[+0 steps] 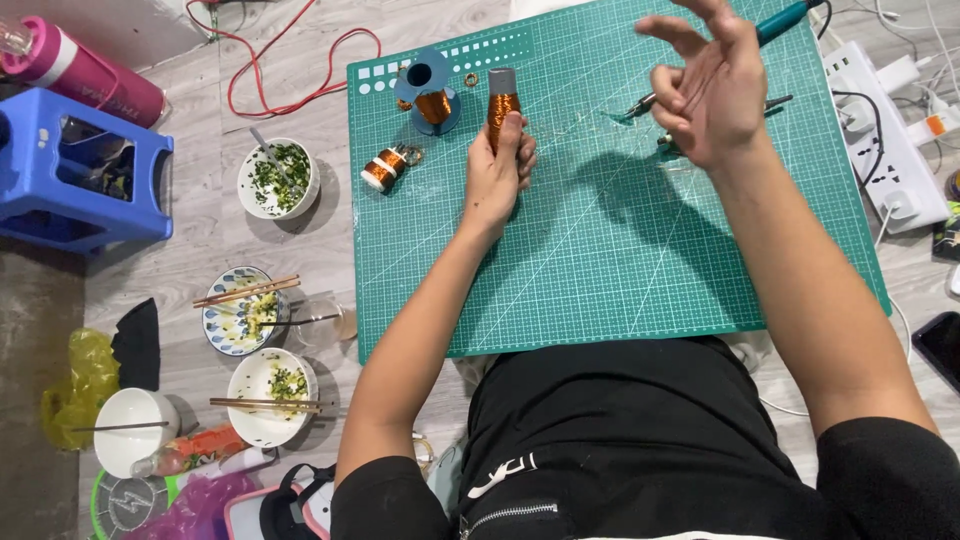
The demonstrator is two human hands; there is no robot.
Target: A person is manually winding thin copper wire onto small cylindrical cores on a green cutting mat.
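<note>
Upright, copper coil [502,105] | in left hand [497,170] grip | above mat [600,250]

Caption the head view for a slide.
Left hand holds a copper-wound tube upright on the green cutting mat; right hand raised, fingers spread.

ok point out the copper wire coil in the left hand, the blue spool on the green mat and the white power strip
copper wire coil [502,108], head view, wound middle
blue spool [432,95], head view, copper-wound core
white power strip [885,150], head view, top face
</note>
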